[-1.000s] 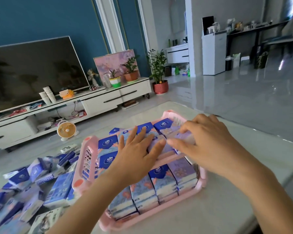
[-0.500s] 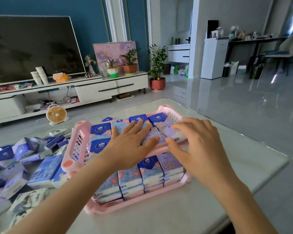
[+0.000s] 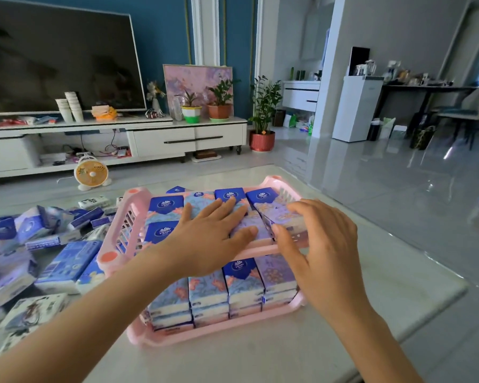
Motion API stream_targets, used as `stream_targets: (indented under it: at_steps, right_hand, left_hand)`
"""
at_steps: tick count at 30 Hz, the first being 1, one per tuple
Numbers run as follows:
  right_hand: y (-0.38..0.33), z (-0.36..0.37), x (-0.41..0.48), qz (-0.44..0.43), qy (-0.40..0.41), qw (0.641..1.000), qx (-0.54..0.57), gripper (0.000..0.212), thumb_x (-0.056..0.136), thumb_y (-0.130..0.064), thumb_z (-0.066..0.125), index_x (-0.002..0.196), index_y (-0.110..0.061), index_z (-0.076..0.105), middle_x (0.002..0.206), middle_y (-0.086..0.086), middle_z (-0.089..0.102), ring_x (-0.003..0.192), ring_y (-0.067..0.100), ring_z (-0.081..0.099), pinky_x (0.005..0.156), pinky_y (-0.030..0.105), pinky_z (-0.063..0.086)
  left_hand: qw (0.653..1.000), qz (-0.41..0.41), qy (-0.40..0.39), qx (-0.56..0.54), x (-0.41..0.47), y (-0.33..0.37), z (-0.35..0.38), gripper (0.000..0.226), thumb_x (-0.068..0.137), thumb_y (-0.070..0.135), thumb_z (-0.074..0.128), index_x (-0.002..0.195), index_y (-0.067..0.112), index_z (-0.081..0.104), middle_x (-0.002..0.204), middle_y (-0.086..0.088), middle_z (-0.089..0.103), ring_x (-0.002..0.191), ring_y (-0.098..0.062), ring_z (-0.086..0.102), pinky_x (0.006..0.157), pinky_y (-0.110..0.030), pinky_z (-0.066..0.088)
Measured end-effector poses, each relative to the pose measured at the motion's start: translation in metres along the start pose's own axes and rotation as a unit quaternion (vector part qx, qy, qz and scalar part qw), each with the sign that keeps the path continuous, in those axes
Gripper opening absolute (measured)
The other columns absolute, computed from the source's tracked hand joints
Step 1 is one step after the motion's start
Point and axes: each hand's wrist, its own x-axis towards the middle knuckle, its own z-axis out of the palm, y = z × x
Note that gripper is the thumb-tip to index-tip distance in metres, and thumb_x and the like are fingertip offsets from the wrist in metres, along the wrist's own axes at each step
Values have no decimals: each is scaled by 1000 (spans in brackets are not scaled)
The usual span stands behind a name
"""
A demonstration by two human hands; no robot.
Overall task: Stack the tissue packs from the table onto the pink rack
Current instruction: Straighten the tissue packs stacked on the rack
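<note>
head view: little differs from half a second ago. the left grip (image 3: pixel 208 239) stays wide, fingers flat on the blue-and-floral wrapped tissue packs (image 3: pixel 165 208) on the top tier of the pink slatted plastic rack (image 3: pixel 114 244). the right grip (image 3: pixel 324 255), just beside it, still holds the tilted purple floral tissue pack (image 3: pixel 277 217), thumb at its near edge. below both grips, lower-tier packs (image 3: pixel 241 283) stand in rows. loose packs (image 3: pixel 61 261) lie well left on the pale glossy surface (image 3: pixel 371 286). blue panels read something like "vinda".
</note>
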Motion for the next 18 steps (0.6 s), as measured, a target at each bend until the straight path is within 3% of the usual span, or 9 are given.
stream_targets:
  at_steps: [8,11,15,18]
  right_hand:
    - [3,6,-8,4,-38,998,-48,35,87,-44,45,94,-14,62,101,1,66,107,30,57,93,56,39]
    - [0,7,-8,13,-27,998,-46,33,87,-42,44,96,-14,59,100,0,65,108,29,57,98,54,31]
    - [-4,15,-6,42,8,999,14,31,88,-40,46,106,-16,50,105,1,60,105,24,52,95,52,35]
    - [-2,17,-6,52,21,997,59,29,89,-41,47,108,-18,46,107,0,59,107,21,49,96,49,33]
  left_hand:
    - [1000,-1,11,-9,0,2,0,60,92,56,9,146,35,-3,155,12,-11,142,-8,-11,113,-52,-10]
    - [1000,-4,7,-8,-1,1,-1,60,91,57,9,146,35,-4,155,12,-12,142,-8,-11,113,-51,-10]
    - [1000,-6,3,-6,0,0,-1,62,90,58,7,146,34,-4,155,11,-11,142,-8,-10,114,-52,-8]
    - [1000,-2,-13,-3,-2,-1,-3,73,82,68,-6,146,34,-5,155,10,-12,142,-9,-11,114,-52,-8]
